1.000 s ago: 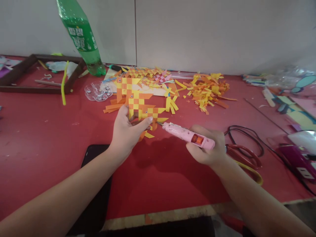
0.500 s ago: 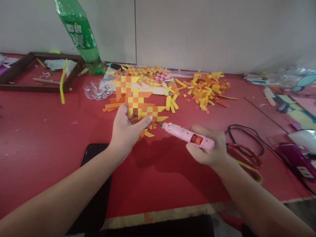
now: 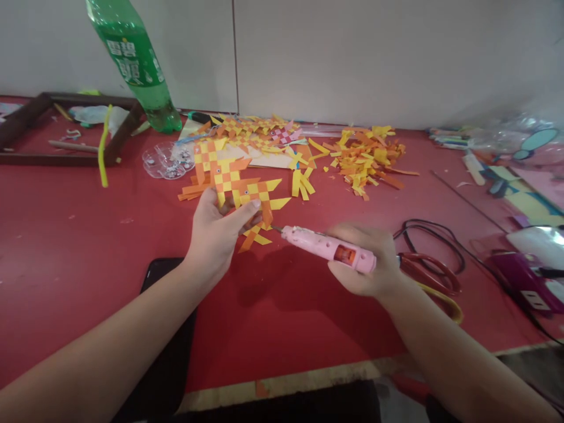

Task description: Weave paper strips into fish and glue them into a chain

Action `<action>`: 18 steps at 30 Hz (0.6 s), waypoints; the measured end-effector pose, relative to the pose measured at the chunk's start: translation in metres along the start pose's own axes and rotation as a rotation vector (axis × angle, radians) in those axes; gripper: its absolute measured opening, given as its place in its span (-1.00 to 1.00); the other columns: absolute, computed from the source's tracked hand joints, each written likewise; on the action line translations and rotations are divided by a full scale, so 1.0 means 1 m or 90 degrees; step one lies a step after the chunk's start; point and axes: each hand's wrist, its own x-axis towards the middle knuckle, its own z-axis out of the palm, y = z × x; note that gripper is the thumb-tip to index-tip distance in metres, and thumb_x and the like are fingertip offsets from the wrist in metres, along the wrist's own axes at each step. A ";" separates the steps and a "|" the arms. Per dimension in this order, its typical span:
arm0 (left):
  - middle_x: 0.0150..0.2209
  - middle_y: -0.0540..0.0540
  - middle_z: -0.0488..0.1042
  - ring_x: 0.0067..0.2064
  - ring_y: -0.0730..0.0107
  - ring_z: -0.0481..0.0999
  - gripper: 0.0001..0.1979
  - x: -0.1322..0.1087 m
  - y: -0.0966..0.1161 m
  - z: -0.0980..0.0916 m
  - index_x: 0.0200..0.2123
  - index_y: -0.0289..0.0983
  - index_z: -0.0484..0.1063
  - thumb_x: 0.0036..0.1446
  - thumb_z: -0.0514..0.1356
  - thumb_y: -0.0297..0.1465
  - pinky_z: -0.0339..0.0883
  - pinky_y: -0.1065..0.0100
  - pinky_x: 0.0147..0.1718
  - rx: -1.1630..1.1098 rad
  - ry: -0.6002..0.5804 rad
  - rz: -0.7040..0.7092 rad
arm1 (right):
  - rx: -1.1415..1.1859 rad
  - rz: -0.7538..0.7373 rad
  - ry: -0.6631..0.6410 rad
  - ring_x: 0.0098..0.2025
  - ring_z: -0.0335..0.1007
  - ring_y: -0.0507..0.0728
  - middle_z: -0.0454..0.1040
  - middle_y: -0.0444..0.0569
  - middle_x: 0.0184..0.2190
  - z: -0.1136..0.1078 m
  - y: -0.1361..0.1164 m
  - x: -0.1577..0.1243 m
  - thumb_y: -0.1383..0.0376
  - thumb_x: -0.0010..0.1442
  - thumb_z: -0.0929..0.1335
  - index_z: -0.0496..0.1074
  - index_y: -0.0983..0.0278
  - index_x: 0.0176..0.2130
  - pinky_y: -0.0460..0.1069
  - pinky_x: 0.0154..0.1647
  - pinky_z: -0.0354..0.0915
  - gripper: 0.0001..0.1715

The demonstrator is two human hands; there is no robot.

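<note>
My left hand (image 3: 215,226) is closed on several woven paper fish (image 3: 229,176), checked in orange and yellow with small stick-on eyes, joined in a slanting row. Its thumb presses on the lowest full fish, and some fingers are hidden behind the paper. In my right hand (image 3: 374,261) is a pink glue gun (image 3: 317,244) with an orange part in its body. Its thin metal tip points left at the lower end of the woven paper; whether it touches I cannot tell. Below hangs a small orange-and-yellow paper tail (image 3: 255,238).
Behind the hands lie more woven fish (image 3: 251,129) and a heap of paper strips (image 3: 370,158). A green bottle (image 3: 141,70), a wooden frame (image 3: 57,158) and a clear tray (image 3: 165,161) stand left. Scissors (image 3: 434,273), a black cord (image 3: 458,249) and a phone (image 3: 170,329) lie nearer.
The view has shifted slightly, so most things appear further left. The paper fish have tilted a little in my left hand, and the glue gun's tip stays close to their lower end.
</note>
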 end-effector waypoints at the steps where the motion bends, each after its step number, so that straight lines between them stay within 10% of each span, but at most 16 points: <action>1: -0.29 0.05 0.49 -0.28 0.43 0.56 -0.62 0.001 0.000 0.000 -0.26 -0.23 0.31 -0.09 0.43 -0.48 0.57 0.35 -0.29 0.000 0.004 0.005 | 0.009 -0.018 0.006 -0.54 0.31 0.04 0.40 -0.14 -0.52 -0.001 0.000 0.000 0.38 0.02 0.30 0.32 0.19 -0.34 -0.05 -0.56 0.21 -0.87; 18: -0.20 -0.02 0.48 -0.18 0.27 0.59 -0.60 -0.002 -0.008 -0.006 -0.19 -0.18 0.28 -0.04 0.41 -0.35 0.54 0.21 -0.18 0.213 -0.019 0.125 | 0.006 0.052 0.040 -0.62 -0.13 -0.05 0.01 -0.26 -0.63 0.002 -0.001 -0.002 0.45 -0.03 0.29 0.10 0.20 -0.54 -0.08 -0.64 -0.07 -0.76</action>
